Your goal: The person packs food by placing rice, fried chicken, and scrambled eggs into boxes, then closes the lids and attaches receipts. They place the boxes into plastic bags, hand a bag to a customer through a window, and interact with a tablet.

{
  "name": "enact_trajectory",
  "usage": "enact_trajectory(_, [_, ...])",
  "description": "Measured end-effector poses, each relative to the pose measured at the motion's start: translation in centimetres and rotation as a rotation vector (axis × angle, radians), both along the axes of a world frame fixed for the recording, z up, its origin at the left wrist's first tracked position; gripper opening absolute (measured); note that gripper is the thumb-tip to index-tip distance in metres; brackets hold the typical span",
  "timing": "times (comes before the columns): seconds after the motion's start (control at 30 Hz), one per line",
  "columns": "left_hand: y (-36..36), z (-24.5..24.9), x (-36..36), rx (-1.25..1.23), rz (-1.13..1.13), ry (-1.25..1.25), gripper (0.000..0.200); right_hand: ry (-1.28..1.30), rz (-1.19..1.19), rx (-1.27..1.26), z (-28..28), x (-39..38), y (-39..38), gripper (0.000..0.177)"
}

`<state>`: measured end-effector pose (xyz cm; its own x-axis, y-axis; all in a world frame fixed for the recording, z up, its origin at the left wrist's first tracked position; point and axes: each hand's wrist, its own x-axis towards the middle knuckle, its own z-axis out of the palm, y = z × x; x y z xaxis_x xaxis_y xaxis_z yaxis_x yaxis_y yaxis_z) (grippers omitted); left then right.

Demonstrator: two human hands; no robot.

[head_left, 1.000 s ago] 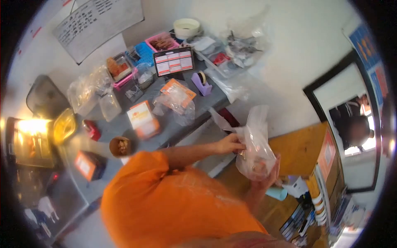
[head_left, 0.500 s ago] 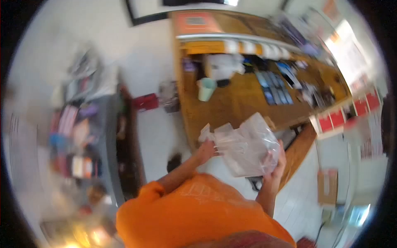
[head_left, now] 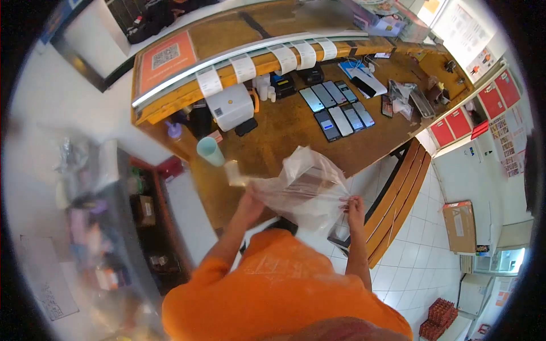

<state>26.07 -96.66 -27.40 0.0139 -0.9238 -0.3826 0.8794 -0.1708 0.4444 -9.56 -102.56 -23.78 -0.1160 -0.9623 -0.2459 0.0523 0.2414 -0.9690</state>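
Note:
A translucent plastic bag [head_left: 310, 184] is stretched between my two hands, in front of the wooden counter. My left hand [head_left: 249, 203] is closed on the bag's left end, where the film is bunched. A pale, blurred piece [head_left: 235, 173] sticks up just beyond those fingers. On the right, my right hand [head_left: 355, 210] pinches the bag's edge between thumb and fingers. A light green cup [head_left: 210, 152] stands on the counter to the left of the bag.
Several phones [head_left: 335, 108] lie in rows on the wooden counter [head_left: 267, 145]. Behind the cup is a white printer-like box [head_left: 228, 107], with paper slips [head_left: 244, 68] hanging from the ledge. A wooden bench [head_left: 398, 199] stands to the right; shelves [head_left: 151, 227] are on the left.
The view has turned, so the counter now spreads wider ahead. My right hand has gone from supporting the bag's side to pinching its edge, and the bag is pulled out sideways.

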Motion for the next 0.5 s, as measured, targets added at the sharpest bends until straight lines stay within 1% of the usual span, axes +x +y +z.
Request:
enact_trajectory(0.03, [-0.5,-3.4,0.2,0.016,0.003,0.004,0.054,0.140,0.111,0.014,-3.7,-1.2,-1.6,0.011])
enact_trajectory(0.07, [-1.0,-6.9,0.3,-0.049,-0.016,-0.305,0.053,0.277,0.226,0.022,-5.4,-1.8,-3.0,0.012])
enact_trajectory(0.1, [-1.8,-7.2,0.3,-0.084,-0.023,-0.460,0.053,0.391,0.317,0.010,-5.5,-1.8,-4.4,0.011])
enact_trajectory(0.13, [-2.5,-7.4,0.3,-0.112,-0.025,-0.616,0.053,0.391,0.327,0.013,-5.4,-1.4,-5.7,0.011])
enact_trajectory(0.2, [-2.7,-3.9,-0.3,0.110,0.069,0.014,0.056,0.930,0.362,-0.360,-4.0,0.0,-9.1,0.015])
enact_trajectory(0.23, [-2.6,-2.6,-0.5,0.122,0.080,0.010,0.056,0.818,0.399,-0.275,-1.5,1.5,-11.2,0.023])
enact_trajectory(0.27, [-2.2,-1.5,-0.6,0.200,0.057,-0.092,0.058,0.909,0.389,-0.398,0.8,3.1,-13.0,0.025])
enact_trajectory(0.3, [-1.8,-2.1,-0.6,0.238,0.056,-0.145,0.058,0.999,0.377,-0.532,3.2,4.8,-15.3,0.027])
enact_trajectory(0.33, [-1.5,-2.6,-0.6,0.277,0.054,-0.196,0.059,0.977,0.399,-0.639,6.1,6.7,-17.7,0.031])
enact_trajectory(0.37, [-0.3,-5.9,-0.2,0.163,0.036,0.037,0.060,0.951,0.422,-0.743,9.1,8.8,-19.9,0.036])
enact_trajectory(0.43, [-0.4,-5.4,-1.2,0.045,0.045,0.264,0.061,0.994,0.391,-0.971,14.5,13.3,-23.8,0.048])
enact_trajectory(0.5, [0.2,-5.3,-1.9,0.101,0.190,0.217,0.061,0.925,0.428,-1.180,19.0,17.5,-27.7,0.059])
